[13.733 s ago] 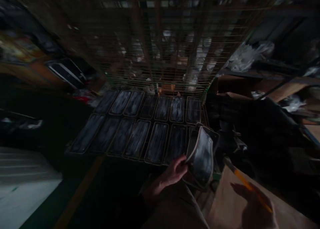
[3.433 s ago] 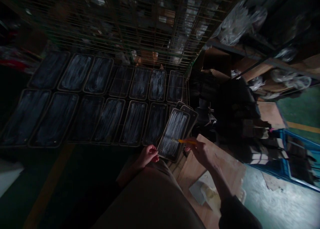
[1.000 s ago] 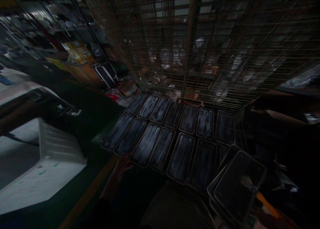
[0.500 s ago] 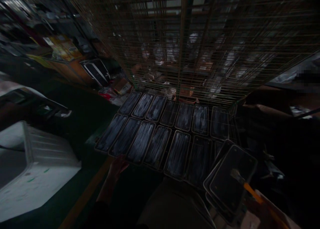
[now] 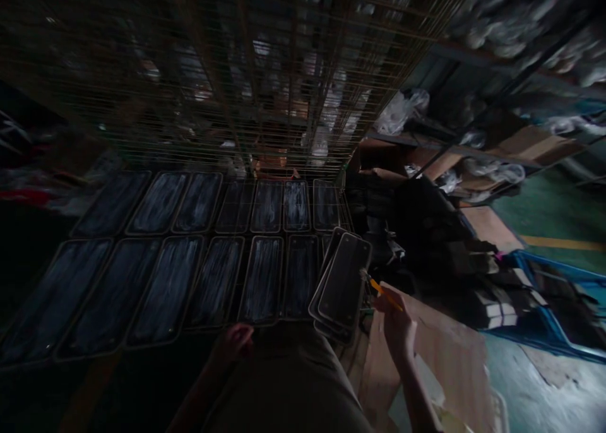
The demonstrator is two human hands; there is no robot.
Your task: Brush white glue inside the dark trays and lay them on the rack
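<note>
Brush sits by its handle in your right hand, presumably keeping your grip off the bristles beside the stacked panels; your left hand half-curls near the panel rows, contents unclear.

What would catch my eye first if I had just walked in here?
Probably the two rows of dark panels, many streaked white, lying in front of tall wire mesh. Next, the orange-handled brush in the right fingers, beside the small panel stack at the rows' near right end. The blue crate stands out at far right.
</note>
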